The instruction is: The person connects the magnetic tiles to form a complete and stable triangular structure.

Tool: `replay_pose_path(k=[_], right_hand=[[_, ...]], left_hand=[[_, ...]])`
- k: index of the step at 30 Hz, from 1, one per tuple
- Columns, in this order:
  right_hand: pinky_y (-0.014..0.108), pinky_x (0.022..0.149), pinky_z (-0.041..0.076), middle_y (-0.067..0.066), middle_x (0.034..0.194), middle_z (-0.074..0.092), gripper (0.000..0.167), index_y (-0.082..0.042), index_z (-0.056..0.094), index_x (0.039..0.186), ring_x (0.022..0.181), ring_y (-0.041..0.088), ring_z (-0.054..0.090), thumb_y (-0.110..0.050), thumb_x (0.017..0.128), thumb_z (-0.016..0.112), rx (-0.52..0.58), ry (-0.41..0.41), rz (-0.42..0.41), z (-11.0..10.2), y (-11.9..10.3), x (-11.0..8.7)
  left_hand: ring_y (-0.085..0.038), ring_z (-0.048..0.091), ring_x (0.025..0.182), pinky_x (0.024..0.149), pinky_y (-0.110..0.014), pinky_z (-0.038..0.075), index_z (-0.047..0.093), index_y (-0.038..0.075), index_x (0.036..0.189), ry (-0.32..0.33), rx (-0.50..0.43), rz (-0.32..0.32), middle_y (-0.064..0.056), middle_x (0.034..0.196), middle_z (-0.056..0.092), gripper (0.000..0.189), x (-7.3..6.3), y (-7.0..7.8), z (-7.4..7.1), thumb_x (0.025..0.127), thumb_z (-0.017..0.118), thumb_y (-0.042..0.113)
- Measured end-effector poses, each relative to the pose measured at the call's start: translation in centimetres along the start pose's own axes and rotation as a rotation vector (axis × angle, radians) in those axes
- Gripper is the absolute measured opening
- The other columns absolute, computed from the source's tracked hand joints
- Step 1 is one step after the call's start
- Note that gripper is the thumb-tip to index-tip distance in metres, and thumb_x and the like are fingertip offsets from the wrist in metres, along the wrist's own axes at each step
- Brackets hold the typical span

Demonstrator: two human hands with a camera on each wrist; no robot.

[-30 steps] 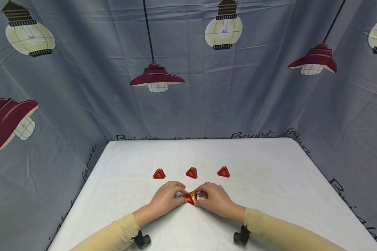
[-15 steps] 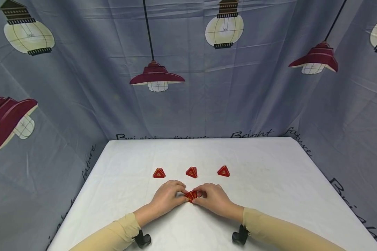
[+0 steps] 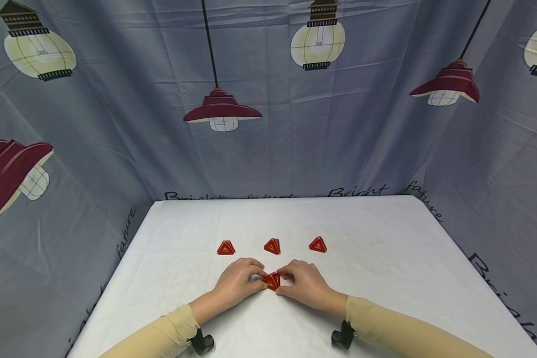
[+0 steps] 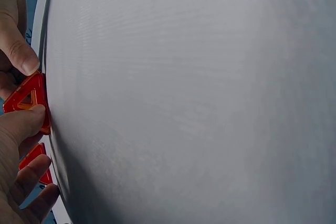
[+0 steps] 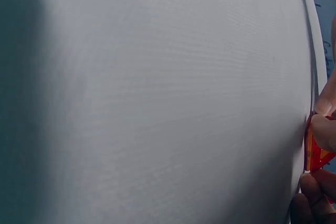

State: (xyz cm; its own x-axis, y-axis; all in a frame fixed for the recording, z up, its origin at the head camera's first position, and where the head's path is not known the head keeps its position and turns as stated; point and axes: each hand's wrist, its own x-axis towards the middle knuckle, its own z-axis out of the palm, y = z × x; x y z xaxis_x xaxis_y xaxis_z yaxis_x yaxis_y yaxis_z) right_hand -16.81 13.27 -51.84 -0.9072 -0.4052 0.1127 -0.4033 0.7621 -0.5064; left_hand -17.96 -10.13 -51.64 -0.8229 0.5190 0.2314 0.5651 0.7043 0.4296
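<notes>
Between the two hands, on the near middle of the white table, stands a small red pyramid of triangular magnetic tiles. My left hand pinches its left side between thumb and fingers. From the right, my right hand holds it by the tips of thumb and fingers. In the left wrist view the left thumb presses flat on one red triangular face, while the right thumb touches the top corner. Fingertips cover much of the red and orange tile in the right wrist view.
Behind the hands, three similar red pyramids stand in a row: the left one, the middle one and the right one. A grey-blue curtain printed with lamps surrounds the table's back and sides.
One second ago the pyramid had a yellow-edged gap on its right side; now red faces meet there. The right fingers shifted slightly, and the left hand stayed put.
</notes>
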Motion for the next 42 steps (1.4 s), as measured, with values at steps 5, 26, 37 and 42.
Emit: replay_pose_path(k=[5,26,37,42], right_hand=[[0.034,0.074,0.036,-0.013,0.088,0.056,0.042,-0.018,0.076,0.113,0.082,0.006,0.050,-0.040,0.079,0.088,-0.016,0.000,-0.001,-0.08,0.02,-0.10],[0.035,0.074,0.036,-0.011,0.093,0.057,0.046,-0.016,0.073,0.123,0.084,0.005,0.051,-0.038,0.084,0.084,-0.024,-0.071,-0.038,-0.66,0.06,0.17],[0.035,0.072,0.033,-0.012,0.092,0.057,0.052,-0.017,0.073,0.129,0.075,0.004,0.046,-0.042,0.085,0.083,0.016,-0.107,-0.037,-0.84,0.46,0.31],[0.034,0.071,0.032,-0.013,0.089,0.055,0.053,-0.018,0.072,0.132,0.069,0.004,0.042,-0.043,0.086,0.082,-0.006,-0.108,-0.042,-0.75,0.52,0.31]], left_hand=[[-0.019,0.062,0.113,0.098,-0.042,0.049,0.082,0.020,0.101,-0.007,0.002,-0.004,0.006,0.115,0.070,0.018,0.03,-0.04,0.03,0.087,0.083,0.031],[-0.018,0.061,0.114,0.097,-0.041,0.049,0.082,0.020,0.098,-0.008,-0.008,-0.003,0.006,0.117,0.069,0.018,-0.04,-0.33,0.16,0.086,0.084,0.034],[-0.018,0.061,0.114,0.097,-0.041,0.049,0.082,0.021,0.098,-0.009,0.008,0.008,0.006,0.116,0.069,0.017,-0.03,-0.30,0.19,0.087,0.083,0.034],[-0.019,0.061,0.114,0.098,-0.042,0.049,0.082,0.020,0.098,-0.009,0.004,0.005,0.006,0.116,0.069,0.017,-0.01,-0.19,0.08,0.087,0.083,0.034]])
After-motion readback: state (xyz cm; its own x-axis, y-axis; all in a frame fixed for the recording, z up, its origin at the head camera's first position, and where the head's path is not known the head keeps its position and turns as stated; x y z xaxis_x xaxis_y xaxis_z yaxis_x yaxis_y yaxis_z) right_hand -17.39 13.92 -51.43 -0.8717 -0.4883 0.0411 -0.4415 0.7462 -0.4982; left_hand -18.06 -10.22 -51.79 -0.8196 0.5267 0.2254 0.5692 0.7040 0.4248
